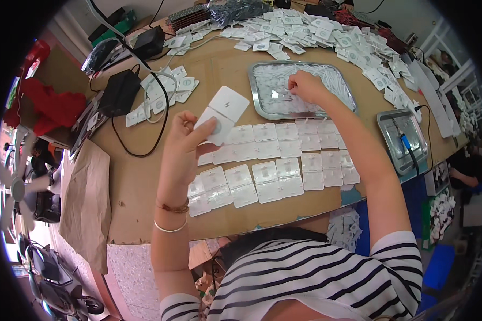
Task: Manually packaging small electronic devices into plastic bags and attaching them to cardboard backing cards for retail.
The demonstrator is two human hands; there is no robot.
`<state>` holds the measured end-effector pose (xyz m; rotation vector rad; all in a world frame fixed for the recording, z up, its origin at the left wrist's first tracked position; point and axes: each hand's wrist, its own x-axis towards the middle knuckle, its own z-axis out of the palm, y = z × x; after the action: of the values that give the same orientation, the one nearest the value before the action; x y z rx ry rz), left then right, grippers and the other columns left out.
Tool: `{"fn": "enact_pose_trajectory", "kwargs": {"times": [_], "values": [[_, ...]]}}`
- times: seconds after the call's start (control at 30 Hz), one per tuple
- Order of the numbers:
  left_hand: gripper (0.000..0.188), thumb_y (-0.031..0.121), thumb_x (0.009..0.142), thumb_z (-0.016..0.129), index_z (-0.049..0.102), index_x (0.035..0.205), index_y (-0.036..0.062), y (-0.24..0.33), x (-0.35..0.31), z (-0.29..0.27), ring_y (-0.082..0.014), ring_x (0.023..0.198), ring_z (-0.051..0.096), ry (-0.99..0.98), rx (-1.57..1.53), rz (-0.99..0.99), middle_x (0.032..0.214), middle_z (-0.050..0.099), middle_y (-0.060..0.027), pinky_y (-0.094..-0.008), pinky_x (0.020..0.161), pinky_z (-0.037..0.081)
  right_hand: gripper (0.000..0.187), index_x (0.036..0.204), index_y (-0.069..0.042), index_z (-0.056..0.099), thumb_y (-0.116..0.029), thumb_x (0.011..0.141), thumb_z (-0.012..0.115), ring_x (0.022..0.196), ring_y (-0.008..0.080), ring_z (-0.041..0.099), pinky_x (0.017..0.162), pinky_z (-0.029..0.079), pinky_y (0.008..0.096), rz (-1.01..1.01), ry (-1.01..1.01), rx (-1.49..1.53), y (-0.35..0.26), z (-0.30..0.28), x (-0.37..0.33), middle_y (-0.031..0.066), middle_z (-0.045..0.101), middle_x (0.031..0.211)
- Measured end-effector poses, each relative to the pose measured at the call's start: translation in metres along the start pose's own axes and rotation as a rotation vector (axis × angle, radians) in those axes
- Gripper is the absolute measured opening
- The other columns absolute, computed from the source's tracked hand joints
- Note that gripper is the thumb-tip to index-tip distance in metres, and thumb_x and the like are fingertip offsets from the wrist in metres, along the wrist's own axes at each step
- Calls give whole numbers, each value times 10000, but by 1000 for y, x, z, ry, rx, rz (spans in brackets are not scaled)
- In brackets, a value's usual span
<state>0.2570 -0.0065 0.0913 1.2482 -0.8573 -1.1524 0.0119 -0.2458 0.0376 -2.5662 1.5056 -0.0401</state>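
My left hand (186, 140) is closed on a white two-part flat plastic panel (229, 105), thumb on its lower half, a small dark bolt mark on the upper. My right hand (307, 89) reaches into a metal tray (284, 115) of thin, whitish plastic pieces (334, 80). Its fingers are pinched together; whatever is between them is too small to make out. Below the tray, similar two-part panels (281, 184) lie opened out in two rows on the brown tabletop (144, 214). The left hand is above the left end of the upper row.
White square panels (321, 32) are heaped along the back and right; a smaller pile (185, 85) lies at left. Beside it are black boxes (119, 92) and looping cables. A small tray (399, 155) at right holds a blue-handled tool (405, 142). Another person's hand (463, 176) shows far right.
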Motion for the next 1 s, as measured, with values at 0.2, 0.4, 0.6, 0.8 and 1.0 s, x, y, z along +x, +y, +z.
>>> {"fn": "enact_pose_trajectory", "kwargs": {"times": [0.2,0.4,0.6,0.8,1.0], "values": [[496,102,874,578,369,1305,-24,-30,4,40,-149,971,585,-265,-379,-83,1098,563,-85,-318,822,531,99,895,-123,617,-161,804,617,871,238,593,817,431,429,-93,225,29,6,16,-9,46,594,934],[465,123,880,577,395,1278,-35,-52,-4,42,-152,951,589,-192,-393,-146,1094,566,-86,-307,799,533,112,930,-85,590,-159,846,582,842,225,587,796,445,401,-71,80,-32,-2,5,-4,71,617,896],[467,111,881,571,378,1271,-58,-53,-7,41,-161,961,588,-109,-348,-85,1106,563,-116,-301,797,532,143,994,-38,588,-131,889,559,739,122,550,700,449,246,-69,264,768,-37,-14,-52,39,593,822],[415,122,880,586,443,1221,-67,-42,-15,46,-156,967,588,-134,-242,-28,1096,575,-122,-288,769,545,172,1014,-11,590,-29,844,607,719,122,544,670,441,233,-279,233,1084,-99,-21,-141,45,598,839],[392,123,881,596,466,1203,-59,-44,-20,51,-149,958,593,-229,-226,19,1085,585,-107,-271,751,553,153,922,0,604,34,784,660,717,135,557,660,459,244,-523,617,691,-112,2,-150,71,608,860]]}}
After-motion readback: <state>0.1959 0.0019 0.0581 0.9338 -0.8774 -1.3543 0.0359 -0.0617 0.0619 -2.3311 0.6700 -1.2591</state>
